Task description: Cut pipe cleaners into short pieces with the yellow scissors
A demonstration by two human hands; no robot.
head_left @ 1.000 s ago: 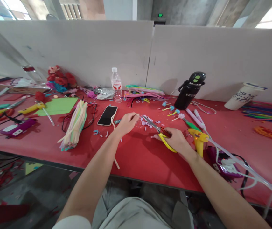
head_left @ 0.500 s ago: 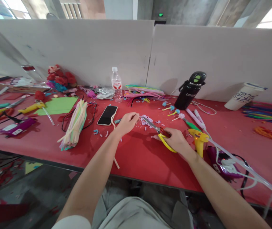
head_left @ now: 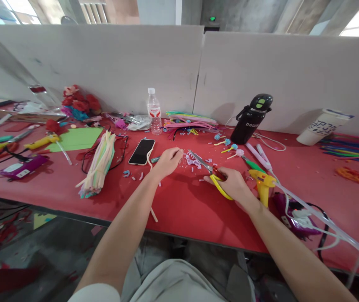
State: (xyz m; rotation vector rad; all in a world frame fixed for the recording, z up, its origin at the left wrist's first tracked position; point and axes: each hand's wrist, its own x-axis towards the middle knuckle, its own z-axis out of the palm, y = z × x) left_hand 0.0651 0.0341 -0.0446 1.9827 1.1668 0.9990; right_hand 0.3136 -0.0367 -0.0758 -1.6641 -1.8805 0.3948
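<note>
My right hand (head_left: 232, 183) grips a pair of scissors (head_left: 204, 164) with yellow and red handles, the blades aimed left and away from me. Opposite the blade tips, my left hand (head_left: 170, 161) is closed in a pinch; whatever it holds is too small to make out. Short lilac snippets (head_left: 192, 162) lie scattered on the table around the blades. Under my left forearm runs a cream pipe cleaner (head_left: 154, 215), partly hidden. Beyond my right hand lie small blue and pink pompom-like heads on stems (head_left: 239, 153).
On the red table (head_left: 179, 209), a phone (head_left: 142, 152) and a bundle of pale pipe cleaners (head_left: 99, 165) lie left. A plastic bottle (head_left: 154, 112) stands behind. At right are a black flask (head_left: 251, 120), a yellow glue gun (head_left: 263, 183) and a white cup (head_left: 322, 127).
The scissors' tips have shifted slightly away from me, and my right fingers have moved a little on the handles. My left hand has hardly moved.
</note>
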